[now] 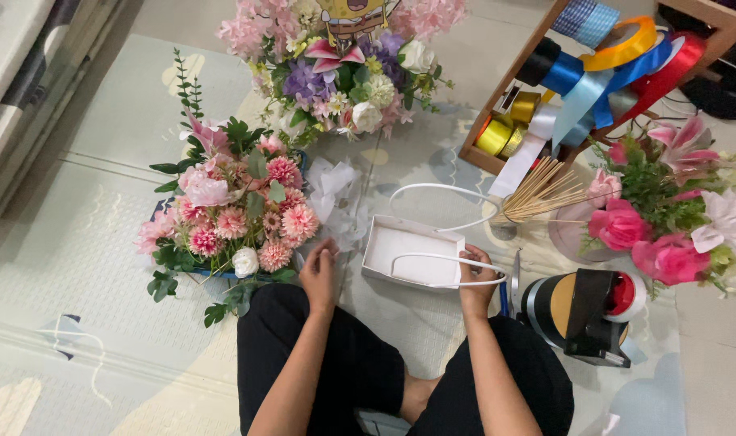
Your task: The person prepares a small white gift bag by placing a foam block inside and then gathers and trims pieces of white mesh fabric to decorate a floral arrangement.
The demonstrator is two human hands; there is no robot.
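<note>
A white gift bag (404,250) with white loop handles stands open on the floor mat in front of my knees. My right hand (475,278) grips the bag's near handle at its right end. My left hand (320,270) rests with curled fingers on crumpled white tissue paper (337,198) just left of the bag. It sits right beside a pink flower arrangement (235,214) with green leaves.
A second bouquet of pink, purple and white flowers (344,60) stands behind. A wooden rack of ribbon spools (582,73) is at the back right, with bamboo sticks (542,190) below it. Pink roses and lilies (671,210) and a tape dispenser (582,311) lie to the right.
</note>
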